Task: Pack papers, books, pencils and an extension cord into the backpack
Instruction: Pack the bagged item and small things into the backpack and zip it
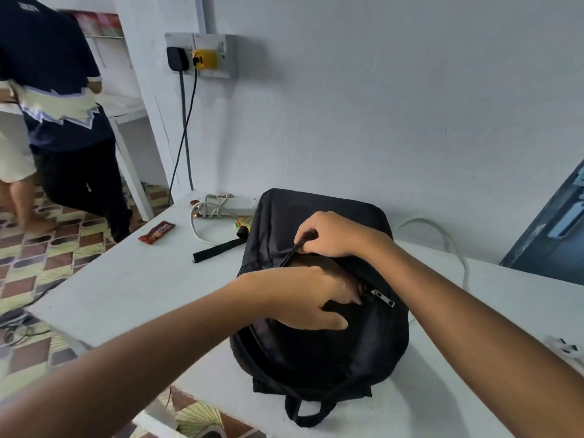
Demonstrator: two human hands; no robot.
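Left hand [303,298] seemingly inside backpack [319,343]; right hand [331,235] pinches zipper.

We see a black fabric backpack [319,349] lying flat on the white tabletop [126,286], its carry loop toward us and its top zipper partly undone, a silver zipper pull [383,298] resting beside the opening. One black strap [218,249] trails out flat to the left. Behind the backpack, at the tabletop's far edge by the wall, lies a white extension cord [221,207], its power strip wrapped loosely in its own cable, apart from the bag. We cannot make out what lies inside the opening.
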